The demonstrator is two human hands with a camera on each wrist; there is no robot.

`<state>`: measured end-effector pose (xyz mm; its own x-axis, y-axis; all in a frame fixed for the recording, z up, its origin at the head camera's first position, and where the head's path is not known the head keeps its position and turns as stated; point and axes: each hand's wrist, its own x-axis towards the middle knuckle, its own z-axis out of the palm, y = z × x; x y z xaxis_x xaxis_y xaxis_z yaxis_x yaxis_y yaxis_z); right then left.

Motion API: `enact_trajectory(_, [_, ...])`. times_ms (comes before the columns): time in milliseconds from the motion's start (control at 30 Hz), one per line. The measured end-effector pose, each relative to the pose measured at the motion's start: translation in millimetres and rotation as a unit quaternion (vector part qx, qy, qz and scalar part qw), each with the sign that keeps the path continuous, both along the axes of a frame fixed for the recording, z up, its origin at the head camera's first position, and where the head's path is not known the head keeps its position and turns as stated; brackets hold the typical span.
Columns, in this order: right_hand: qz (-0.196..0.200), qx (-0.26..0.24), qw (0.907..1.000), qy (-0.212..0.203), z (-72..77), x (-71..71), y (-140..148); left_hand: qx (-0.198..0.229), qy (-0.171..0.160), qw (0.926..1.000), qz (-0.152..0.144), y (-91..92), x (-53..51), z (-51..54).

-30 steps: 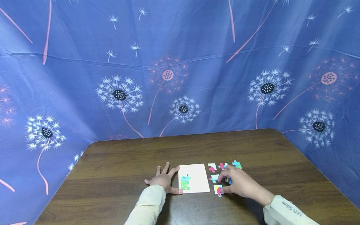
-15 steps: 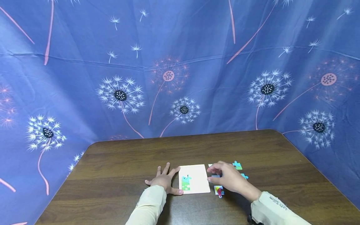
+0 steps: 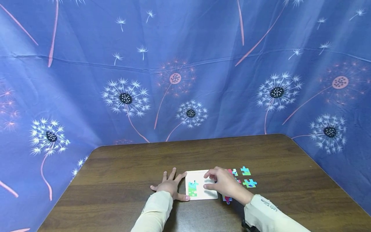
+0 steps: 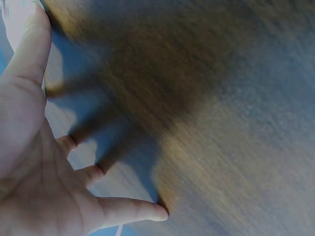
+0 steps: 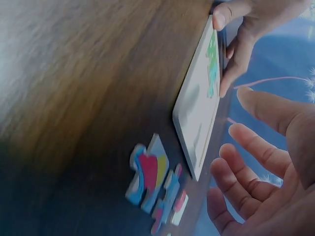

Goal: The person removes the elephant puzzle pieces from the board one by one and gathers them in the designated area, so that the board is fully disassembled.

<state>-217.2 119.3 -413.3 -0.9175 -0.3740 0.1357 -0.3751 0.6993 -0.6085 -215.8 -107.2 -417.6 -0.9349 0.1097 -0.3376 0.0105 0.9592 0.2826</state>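
Note:
A white square puzzle board [image 3: 209, 194] lies flat on the table, with joined blue and green puzzle pieces [image 3: 192, 188] in its lower left. My left hand [image 3: 169, 187] rests on the table with fingers spread, thumb and forefinger touching the board's left edge. Over the right half of the board hovers my right hand [image 3: 224, 183]. In the right wrist view, the fingers [image 5: 261, 150] of that hand are bent loosely apart and no piece shows between them. Loose pieces lie right of the board, including a red, yellow and blue one [image 5: 149, 172]; the right hand partly hides them in the head view.
A brown wooden table [image 3: 130, 167] carries everything. Two blue-green puzzle pieces [image 3: 250, 183] lie farthest right, with red and white ones nearer the board. Behind the table hangs a blue cloth [image 3: 226, 119] with dandelion prints.
My right hand has moved left from above the loose pieces to above the board, uncovering the far-right pieces. The left hand has stayed at the board's edge.

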Motion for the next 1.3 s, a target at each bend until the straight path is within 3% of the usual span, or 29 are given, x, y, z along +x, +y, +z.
enact_trajectory(267, [-0.015, 0.011, 0.9997, 0.013, -5.7, -3.2, -15, 0.002, -0.004, 1.0, 0.0, 0.2, -1.4, 0.7])
enact_trajectory(633, [-0.019, 0.037, 0.999, 0.019, -13.3, -7.4, -30, -0.007, 0.003, 0.9999, -0.007, 2.2, 4.8, 8.2])
enact_trajectory(867, [-0.004, 0.073, 0.996, 0.051, -15.7, -9.0, -40, -0.015, -0.003, 0.9999, -0.006, 2.7, 4.7, 8.4])
enact_trajectory(1300, [-0.011, 0.081, 0.9962, 0.031, -14.9, -11.2, -48, -0.003, -0.002, 1.0, -0.006, 1.0, 5.9, 10.2])
